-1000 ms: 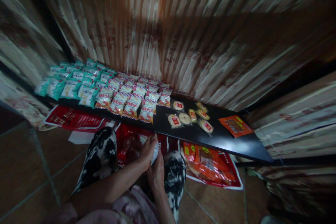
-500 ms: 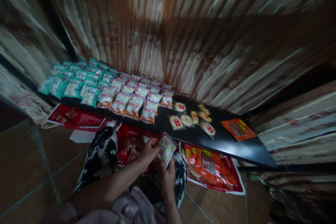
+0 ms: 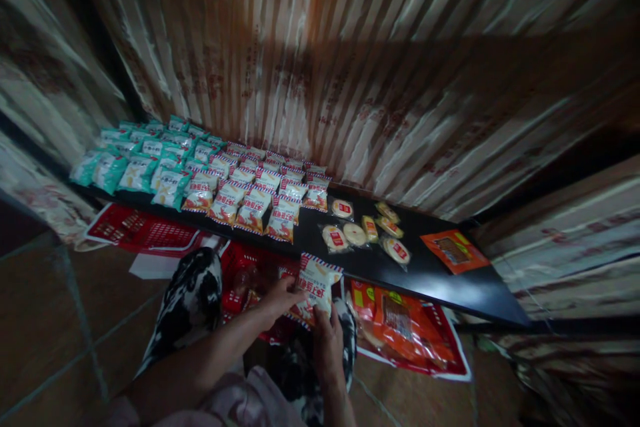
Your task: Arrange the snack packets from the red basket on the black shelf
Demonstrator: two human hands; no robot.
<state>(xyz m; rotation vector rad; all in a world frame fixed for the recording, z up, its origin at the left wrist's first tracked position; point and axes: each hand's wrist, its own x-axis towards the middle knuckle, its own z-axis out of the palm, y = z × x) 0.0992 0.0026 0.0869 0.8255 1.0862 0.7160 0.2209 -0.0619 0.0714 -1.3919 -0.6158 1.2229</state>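
Note:
A white and orange snack bag [image 3: 320, 280] with a striped top edge is held upright above my lap, its printed face towards me. My right hand [image 3: 327, 337] grips its lower right side, thumb on the front. On the bag's left edge, the fingers of my left hand [image 3: 281, 300] are closed. Just beyond, several matching snack bags [image 3: 253, 208] stand in rows on a black shelf [image 3: 320, 260]. Below my left hand, a red basket [image 3: 233, 260] contains packets that are dim and partly covered by my arm.
Teal snack bags [image 3: 137, 172] fill the shelf's left end. Right of the rows lie wrapped round biscuits [image 3: 355, 234] and an orange packet [image 3: 454, 249]. Under the shelf sit another red basket [image 3: 165, 233] and one with orange packets [image 3: 407, 327]. A striped curtain [image 3: 280, 47] hangs behind.
The snack bag has been turned so its printed front faces me, and it has risen slightly to the right. Both hands moved right with it. The shelf goods look unchanged.

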